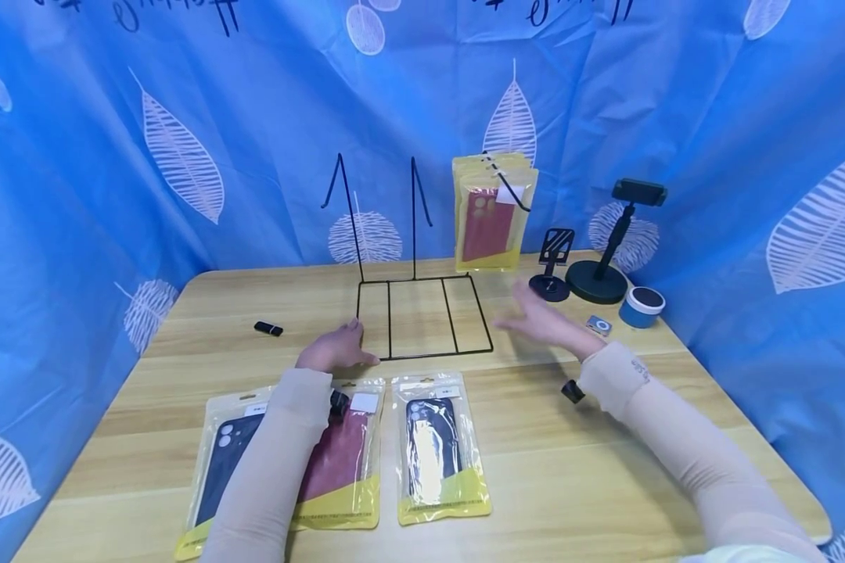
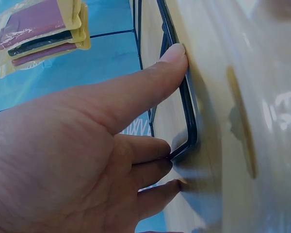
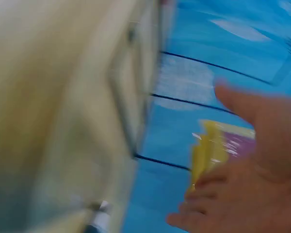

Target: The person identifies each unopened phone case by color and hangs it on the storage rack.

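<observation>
A black wire display rack [image 1: 436,354] stands on the table, with upright prongs at its back. My left hand [image 1: 334,348] is at its front left corner. In the left wrist view the thumb [image 2: 172,56] lies straight along a base bar while the other fingers touch near the corner. My right hand [image 1: 542,317], blurred in its wrist view, is held apart from the rack's right side with fingers spread and holds nothing. Several packaged phone cases [image 1: 489,227] in yellow-edged pouches hang from the rack's right prong. The other two prongs carry nothing.
Near me lie a pouched dark phone case [image 1: 433,446], a pouched red case [image 1: 345,461] and another dark one [image 1: 232,446], partly under my left sleeve. A black USB stick [image 1: 268,328] lies left. Right stand phone stands [image 1: 597,280], a small clip player [image 1: 598,325] and a blue round container [image 1: 641,309].
</observation>
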A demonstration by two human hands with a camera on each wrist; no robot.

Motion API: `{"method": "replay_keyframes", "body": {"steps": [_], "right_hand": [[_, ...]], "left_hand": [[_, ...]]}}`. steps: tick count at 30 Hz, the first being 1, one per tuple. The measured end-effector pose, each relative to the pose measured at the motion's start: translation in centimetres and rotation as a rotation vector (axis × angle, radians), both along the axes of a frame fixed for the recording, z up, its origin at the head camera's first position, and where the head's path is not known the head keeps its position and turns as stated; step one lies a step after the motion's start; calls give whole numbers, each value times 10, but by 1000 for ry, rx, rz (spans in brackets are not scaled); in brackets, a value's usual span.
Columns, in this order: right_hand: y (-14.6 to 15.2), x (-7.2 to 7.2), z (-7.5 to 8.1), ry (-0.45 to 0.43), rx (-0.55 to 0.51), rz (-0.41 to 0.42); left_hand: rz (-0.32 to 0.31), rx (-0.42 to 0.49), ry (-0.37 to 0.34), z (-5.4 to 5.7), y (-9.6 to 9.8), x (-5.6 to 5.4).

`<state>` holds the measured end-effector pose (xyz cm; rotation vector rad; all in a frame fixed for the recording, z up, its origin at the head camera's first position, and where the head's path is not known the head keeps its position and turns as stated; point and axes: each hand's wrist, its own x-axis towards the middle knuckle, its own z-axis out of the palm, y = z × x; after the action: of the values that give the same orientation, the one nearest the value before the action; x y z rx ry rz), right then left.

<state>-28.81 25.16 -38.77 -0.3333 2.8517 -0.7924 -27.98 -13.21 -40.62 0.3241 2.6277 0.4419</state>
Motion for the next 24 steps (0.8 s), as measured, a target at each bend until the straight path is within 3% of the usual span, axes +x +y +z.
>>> {"method": "replay_keyframes", "body": {"steps": [3, 6, 14, 24], "right_hand": [[-11, 2, -23, -48, 110, 153], [-22, 1, -36, -42, 192, 209], [-34, 0, -41, -53, 285, 270], [-34, 0, -40, -68, 337, 255]], "left_hand": [[1, 3, 4, 0, -1, 0], [4, 8, 5, 0, -2, 0], [5, 17, 3, 1, -1, -1], [6, 17, 5, -1, -3, -1]]}}
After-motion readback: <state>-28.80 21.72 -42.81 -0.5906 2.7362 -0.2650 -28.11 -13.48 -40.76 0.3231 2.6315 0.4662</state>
